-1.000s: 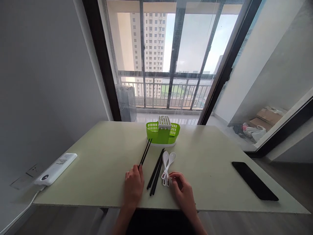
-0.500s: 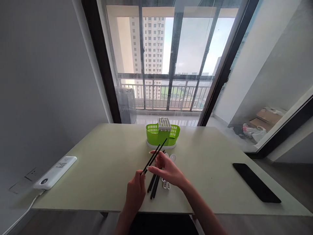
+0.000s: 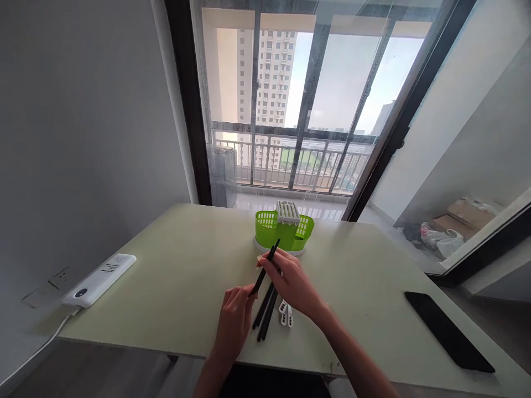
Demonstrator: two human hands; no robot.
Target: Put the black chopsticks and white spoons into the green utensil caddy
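A pair of black chopsticks (image 3: pixel 262 275) is held up off the table, slanting away from me. My left hand (image 3: pixel 235 316) pinches their near end, and my right hand (image 3: pixel 290 279) grips them closer to the far tips. Below my right hand, several more black chopsticks (image 3: pixel 265 316) lie on the table. Beside them lie white spoons with slotted handles (image 3: pixel 285 315); their bowls are hidden by my right hand. Just beyond the hands stands a green utensil basket (image 3: pixel 286 235) on a white base, with a white slotted lid (image 3: pixel 287 212) across its middle.
A white power strip (image 3: pixel 99 280) with a cable lies on the left of the pale table (image 3: pixel 174 276). A flat black object, perhaps a phone (image 3: pixel 448 331), lies on the right. Behind the table is a glass sliding door (image 3: pixel 315 99); boxes and bags (image 3: pixel 460 221) sit beyond it.
My right hand has closed around the held chopsticks, and the two sticks, apart before, are now together. The view has tilted slightly.
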